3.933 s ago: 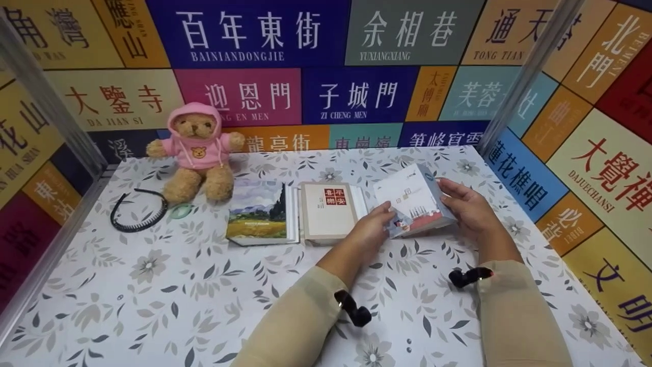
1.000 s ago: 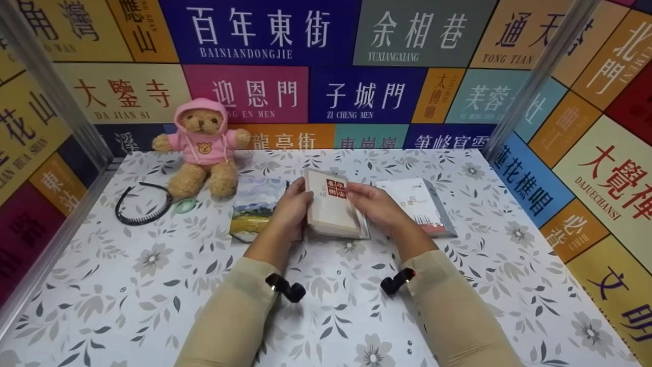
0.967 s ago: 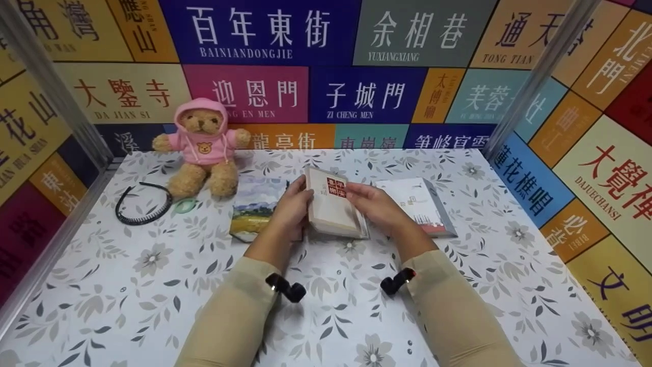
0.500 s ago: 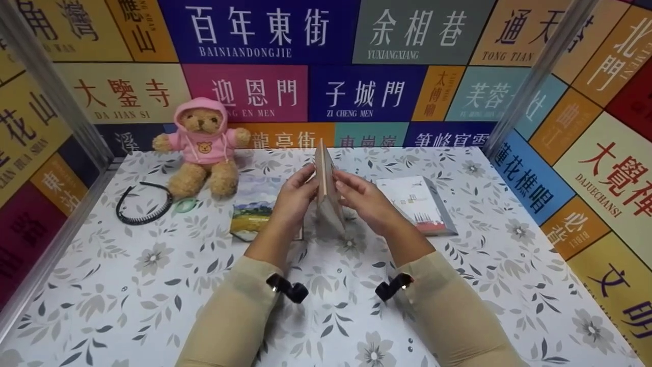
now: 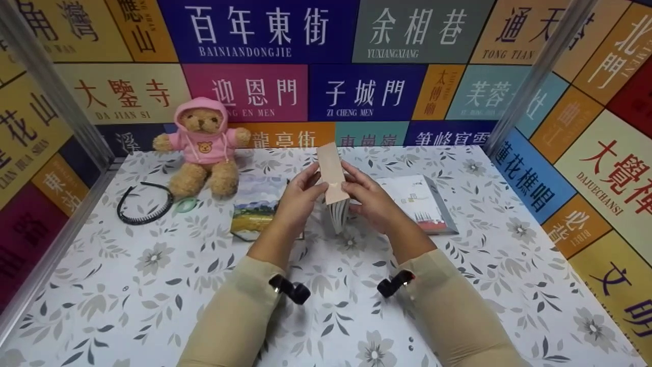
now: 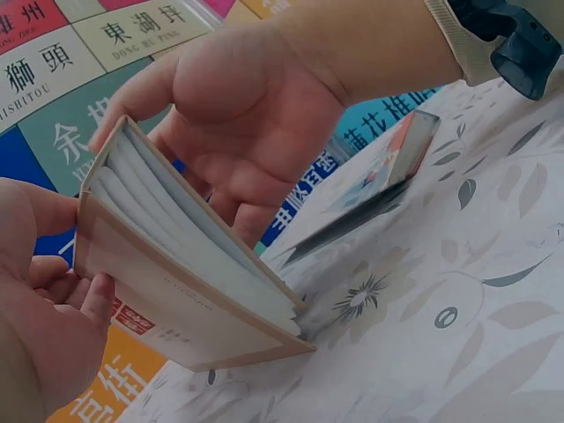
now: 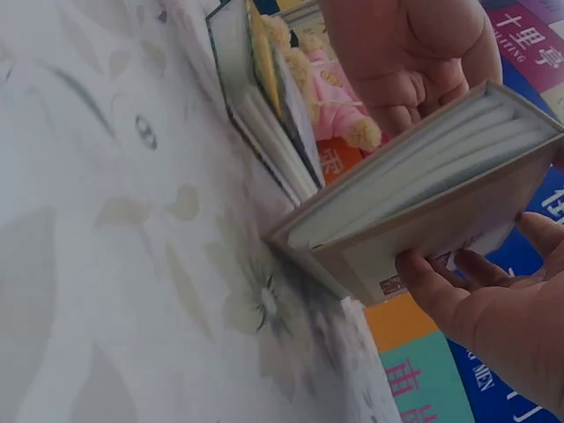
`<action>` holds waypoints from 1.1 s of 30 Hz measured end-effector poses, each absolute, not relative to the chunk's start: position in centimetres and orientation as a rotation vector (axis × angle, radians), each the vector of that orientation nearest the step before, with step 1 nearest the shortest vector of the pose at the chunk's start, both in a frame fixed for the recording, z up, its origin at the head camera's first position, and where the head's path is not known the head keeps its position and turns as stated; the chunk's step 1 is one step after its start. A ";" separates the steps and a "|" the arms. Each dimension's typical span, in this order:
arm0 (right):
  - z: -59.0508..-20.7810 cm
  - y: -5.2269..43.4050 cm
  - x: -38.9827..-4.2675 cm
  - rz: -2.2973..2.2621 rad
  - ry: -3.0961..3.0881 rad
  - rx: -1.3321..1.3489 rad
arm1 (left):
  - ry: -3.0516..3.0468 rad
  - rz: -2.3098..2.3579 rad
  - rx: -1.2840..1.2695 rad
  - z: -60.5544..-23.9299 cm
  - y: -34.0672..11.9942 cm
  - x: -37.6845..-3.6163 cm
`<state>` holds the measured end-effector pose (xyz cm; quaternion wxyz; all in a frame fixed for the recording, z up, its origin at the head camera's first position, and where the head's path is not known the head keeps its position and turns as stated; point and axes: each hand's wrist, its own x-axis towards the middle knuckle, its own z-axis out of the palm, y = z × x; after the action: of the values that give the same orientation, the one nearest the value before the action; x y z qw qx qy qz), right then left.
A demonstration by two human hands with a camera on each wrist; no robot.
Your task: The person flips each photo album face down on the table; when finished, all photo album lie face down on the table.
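Observation:
A small beige photo album [image 5: 333,176] is upright between both hands, its plain spine toward the head camera. My left hand [image 5: 301,196] pinches it from the left and my right hand [image 5: 368,196] from the right, both thumbs near the spine's lower end. In the left wrist view, the album [image 6: 194,264] has slightly parted covers, with thick white pages between them. Red character squares show on the cover beneath the left fingers. From the right wrist, the album [image 7: 423,194] rests with one lower corner on or close to the table.
A landscape-covered album [image 5: 257,206] lies left of the hands, a white and grey album [image 5: 415,206] to the right. A teddy bear [image 5: 204,148] in a pink hoodie sits at the back left, beside a black headband [image 5: 145,204] and a green ring [image 5: 185,205]. Printed walls enclose the flowered table [image 5: 153,285].
The white album was set down at right. Both hands moved left and lifted the beige album, turning it from cover-up to upright with its spine facing the head camera.

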<state>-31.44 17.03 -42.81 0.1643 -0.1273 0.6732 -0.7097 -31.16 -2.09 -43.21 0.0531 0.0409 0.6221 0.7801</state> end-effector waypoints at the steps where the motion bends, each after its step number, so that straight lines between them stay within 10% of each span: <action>1: -43.0 17.1 -31.5 -2.022 1.921 -0.362 | 1.877 2.374 0.099 -43.3 -2.1 -31.2; 33: -43.3 19.9 -33.1 -2.177 2.033 -0.162 | 1.794 2.186 -0.113 -46.6 -2.1 -31.9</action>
<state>-33.14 19.92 -43.26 0.0789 -0.0542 0.6794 -0.7275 -31.88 -2.12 -46.55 0.1551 -0.0396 0.6262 0.7631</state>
